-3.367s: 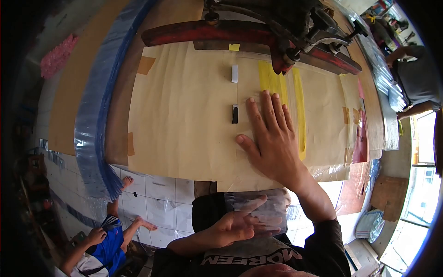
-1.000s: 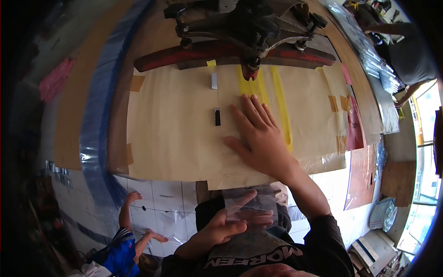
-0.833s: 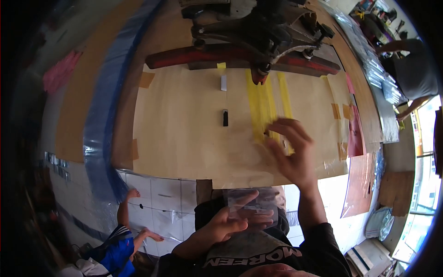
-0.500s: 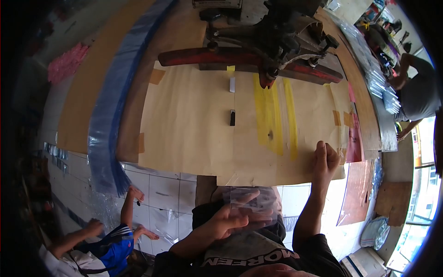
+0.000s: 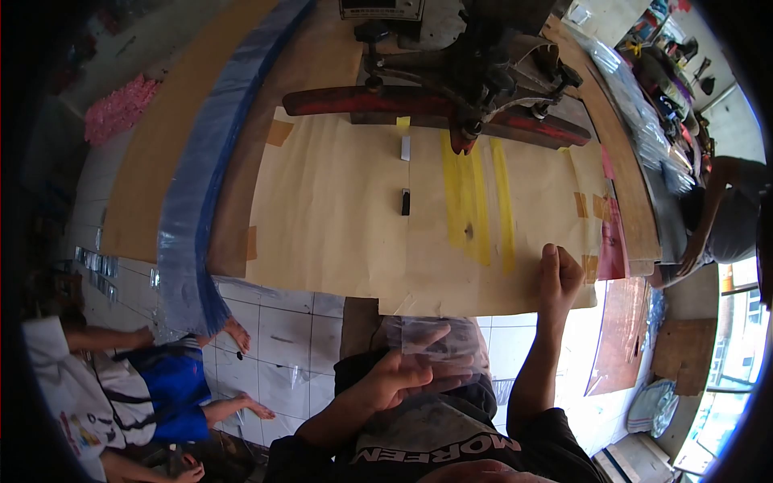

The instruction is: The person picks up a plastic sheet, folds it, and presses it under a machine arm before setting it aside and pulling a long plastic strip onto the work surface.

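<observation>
My left hand (image 5: 409, 375) is low in front of my body, just off the near edge of the papered work board (image 5: 330, 209). Its fingers are spread beneath or around a clear plastic sheet (image 5: 439, 338), with the thumb over it. My right hand (image 5: 559, 274) rests in a closed fist near the board's front right corner; whatever it may hold cannot be made out. Yellow tape strips (image 5: 467, 201) run down the paper. A small black piece (image 5: 406, 202) and a white piece (image 5: 405, 148) lie near the middle.
A dark machine with a red bar (image 5: 370, 101) spans the back of the board. Long blue plastic film (image 5: 189, 209) hangs along the left. A person in blue shorts (image 5: 167, 386) sits on the tiled floor at lower left. Another person (image 5: 729, 213) bends at the far right.
The person at lower left has shifted, with more of the body showing. The person at right has leaned lower, with an arm reaching down. My hands have barely moved.
</observation>
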Demonstrator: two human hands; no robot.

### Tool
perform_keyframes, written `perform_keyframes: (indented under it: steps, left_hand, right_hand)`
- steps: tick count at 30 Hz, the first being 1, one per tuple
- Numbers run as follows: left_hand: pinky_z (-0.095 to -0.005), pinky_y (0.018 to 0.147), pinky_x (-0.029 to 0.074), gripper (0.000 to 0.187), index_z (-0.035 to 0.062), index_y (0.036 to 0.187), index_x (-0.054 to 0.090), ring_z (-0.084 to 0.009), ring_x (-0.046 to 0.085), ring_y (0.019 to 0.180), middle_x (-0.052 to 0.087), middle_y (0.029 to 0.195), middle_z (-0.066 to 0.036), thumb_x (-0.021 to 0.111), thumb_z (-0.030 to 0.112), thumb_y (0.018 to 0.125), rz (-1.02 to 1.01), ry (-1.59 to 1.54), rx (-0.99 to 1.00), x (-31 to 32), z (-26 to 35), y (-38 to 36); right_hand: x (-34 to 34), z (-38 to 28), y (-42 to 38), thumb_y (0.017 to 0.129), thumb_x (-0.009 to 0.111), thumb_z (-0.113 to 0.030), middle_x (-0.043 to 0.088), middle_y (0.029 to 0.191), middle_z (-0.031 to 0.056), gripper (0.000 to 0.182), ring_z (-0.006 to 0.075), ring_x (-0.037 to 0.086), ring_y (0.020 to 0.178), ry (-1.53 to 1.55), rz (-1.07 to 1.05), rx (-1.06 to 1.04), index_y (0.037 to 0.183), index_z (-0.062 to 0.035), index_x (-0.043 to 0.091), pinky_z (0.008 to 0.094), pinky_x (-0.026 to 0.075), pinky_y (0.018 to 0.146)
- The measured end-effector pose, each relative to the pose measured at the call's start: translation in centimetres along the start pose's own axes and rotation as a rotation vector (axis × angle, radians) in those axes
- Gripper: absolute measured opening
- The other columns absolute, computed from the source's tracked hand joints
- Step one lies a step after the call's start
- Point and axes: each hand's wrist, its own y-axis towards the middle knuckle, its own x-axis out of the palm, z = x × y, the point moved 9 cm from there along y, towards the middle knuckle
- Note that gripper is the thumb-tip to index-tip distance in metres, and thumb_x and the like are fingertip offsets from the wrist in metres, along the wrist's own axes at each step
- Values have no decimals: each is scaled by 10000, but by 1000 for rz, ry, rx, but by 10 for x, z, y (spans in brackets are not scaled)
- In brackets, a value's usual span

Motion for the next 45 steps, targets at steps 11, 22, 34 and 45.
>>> perform_keyframes:
  steps: [11, 22, 34, 45]
  left_hand:
    - [-499, 1124, 322, 724, 89, 1504, 186, -427, 438, 1301, 432, 1373, -333, 594, 106, 905, -12, 17, 2, 1, 3, 1]
    - [-514, 1050, 422, 615, 72, 1467, 254, -395, 536, 1216, 509, 1310, -303, 570, 194, 954, 18, 192, 113, -8, 8, 8]
    - [-505, 1099, 369, 601, 27, 1483, 215, -327, 450, 1300, 389, 1423, -194, 517, 103, 968, 78, 228, 96, -11, -26, 32]
    - [-334, 1059, 354, 521, 3, 1460, 318, -205, 501, 1237, 535, 1342, -140, 485, 139, 986, -158, 756, -150, -12, -59, -15]
  right_hand:
    - [-10, -12, -7, 983, 517, -284, 474, 517, 16, 465, 76, 397, 441, -34, -116, 55, 585, -45, 495, 251, 267, 442]
    - [12, -40, -76, 974, 555, -194, 708, 811, 144, 300, 252, 700, 797, -159, -710, 6, 911, 63, 696, 333, 549, 726]
    - [24, -30, -72, 917, 597, -213, 611, 647, 199, 279, 387, 612, 632, -317, -608, -75, 805, 34, 665, 406, 464, 589]
    - [20, -16, -76, 896, 661, -217, 677, 651, 118, 262, 189, 666, 587, -126, -562, 101, 877, 42, 693, 313, 510, 558]
